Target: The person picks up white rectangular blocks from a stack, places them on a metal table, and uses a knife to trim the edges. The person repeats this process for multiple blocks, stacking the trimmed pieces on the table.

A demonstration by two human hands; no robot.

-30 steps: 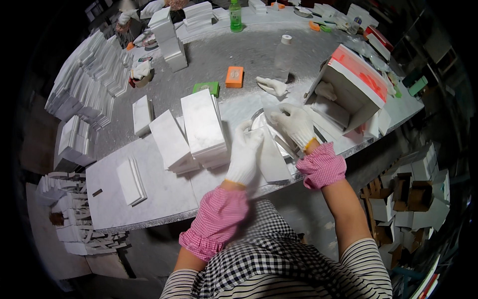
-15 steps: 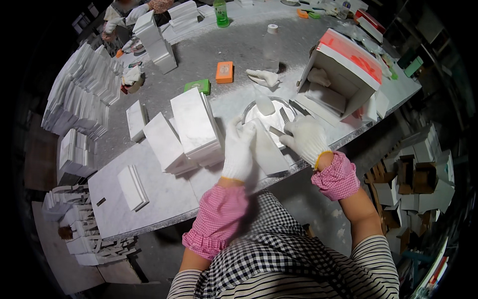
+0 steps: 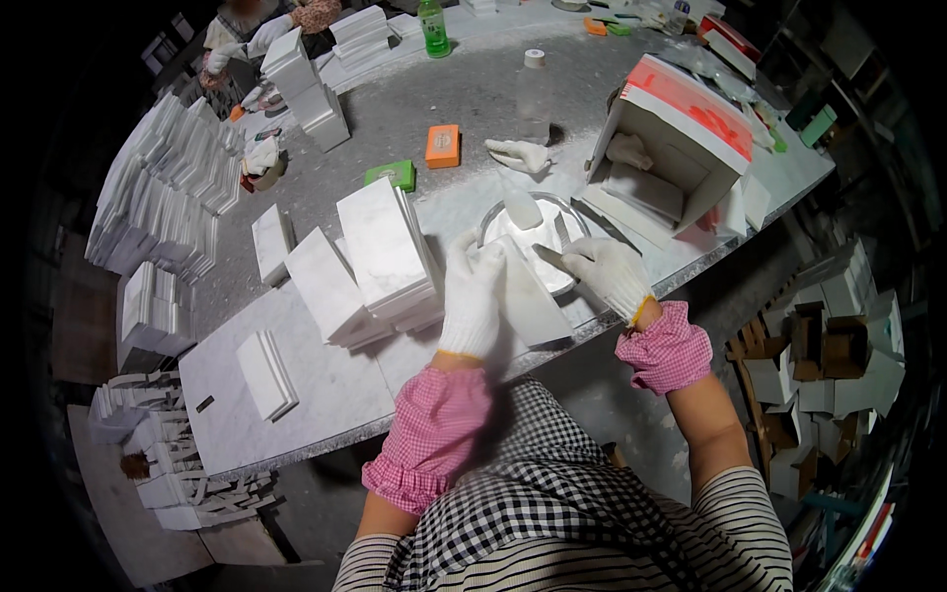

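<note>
The left hand (image 3: 470, 294), in a white glove, has its thumb and fingers closed on the near-side white tile (image 3: 536, 308), which lies tilted over the table's edge, against the round dish (image 3: 569, 205). The gloved right hand (image 3: 610, 278) curls its fingers round a thin blade (image 3: 548, 258) (whether the tip touches the tile, I cannot tell). This looks like blade work on the tile; the next stroke would call for a steady left grip. Beyond lie a glove (image 3: 519, 155) and a clear bottle (image 3: 534, 107).
</note>
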